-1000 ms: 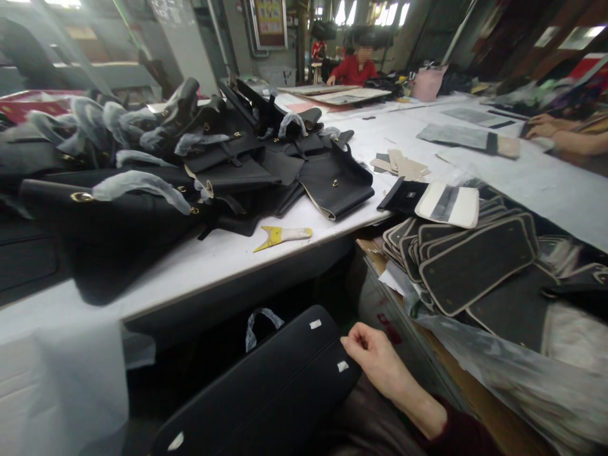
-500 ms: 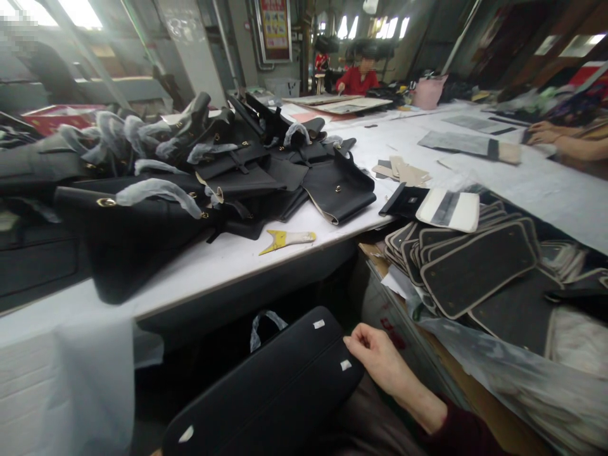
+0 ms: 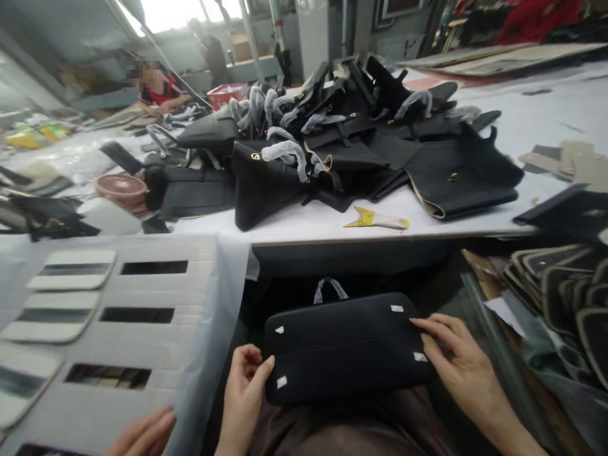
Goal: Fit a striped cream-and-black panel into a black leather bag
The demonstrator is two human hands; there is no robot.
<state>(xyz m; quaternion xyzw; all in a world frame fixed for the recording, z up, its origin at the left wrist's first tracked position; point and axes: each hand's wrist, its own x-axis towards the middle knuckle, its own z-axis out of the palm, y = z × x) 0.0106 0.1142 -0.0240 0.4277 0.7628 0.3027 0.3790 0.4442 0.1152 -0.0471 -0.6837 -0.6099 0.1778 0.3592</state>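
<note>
A black bag [image 3: 342, 345] with small white stickers on its feet lies bottom-up across my lap, below the table edge. My left hand [image 3: 244, 380] grips its left end, thumb on the bottom face and fingers curled. My right hand [image 3: 456, 361] holds the right end, fingers laid over the bottom near two stickers. A wrapped handle loop [image 3: 330, 288] sticks out behind the bag.
On the white table [image 3: 308, 231] sit a pile of black bags [image 3: 361, 145] and a yellow tool [image 3: 375, 220]. A white slotted sheet [image 3: 142, 291] with oval pieces lies left; another hand [image 3: 142, 434] rests on it. Dark oval panels [image 3: 560, 285] are stacked right.
The view has swung left and down. The bag now lies level across my lap, and my left hand has come into view gripping its left end.
</note>
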